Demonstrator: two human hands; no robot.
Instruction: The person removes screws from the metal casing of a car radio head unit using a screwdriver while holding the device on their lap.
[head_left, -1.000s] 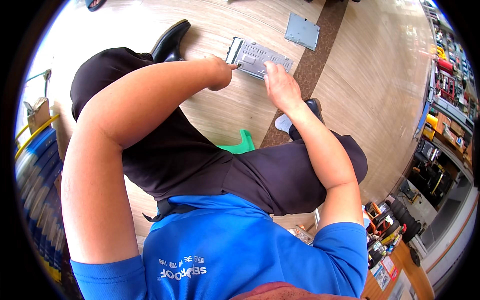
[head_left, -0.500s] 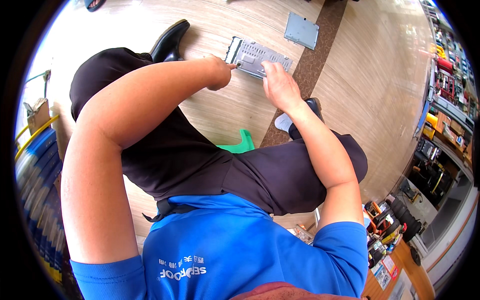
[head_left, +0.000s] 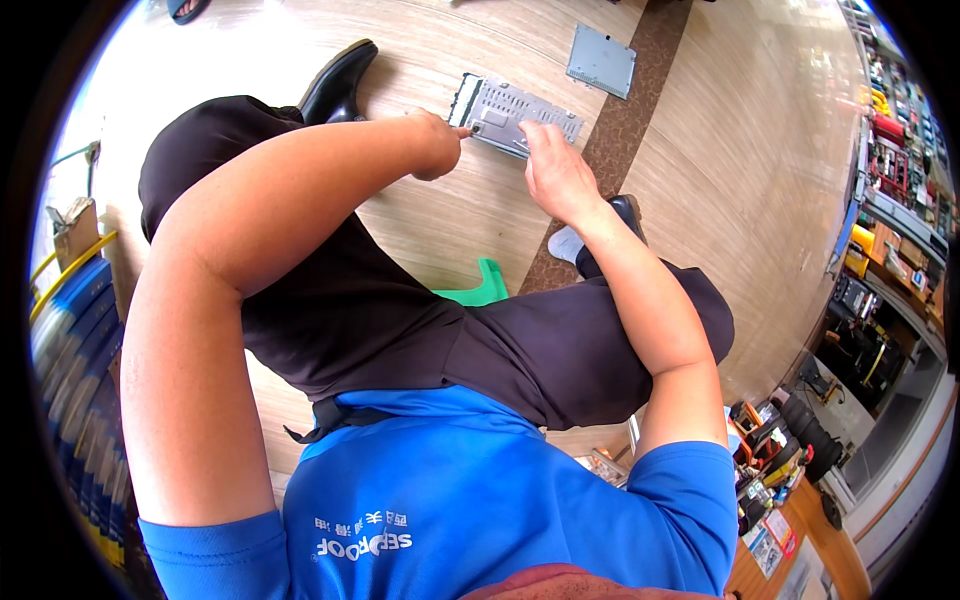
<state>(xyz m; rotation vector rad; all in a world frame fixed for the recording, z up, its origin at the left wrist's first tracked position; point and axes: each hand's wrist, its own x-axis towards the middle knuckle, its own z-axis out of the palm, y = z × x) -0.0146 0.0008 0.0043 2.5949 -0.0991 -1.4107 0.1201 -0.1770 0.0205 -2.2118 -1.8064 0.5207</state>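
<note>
A flat silver metal device with a slotted top and a pale strip along its left end lies on the floor in front of me. My left hand is at its near left corner, the index finger stretched onto a small dark spot there and the other fingers curled. Over the near edge, right of the middle, my right hand rests its fingertips on the metal, fingers partly stretched. A thin light sliver shows beside these fingertips, too small to name. The underside of each hand is hidden.
A grey metal cover plate lies beyond the device, beside a dark brown floor strip. Black boots flank the work area. A green plastic piece shows between my legs. Crowded shelves stand at the right; blue stacked items at the left.
My right hand's fingertips have shifted slightly to the left on the device. The left hand keeps its finger at the same corner.
</note>
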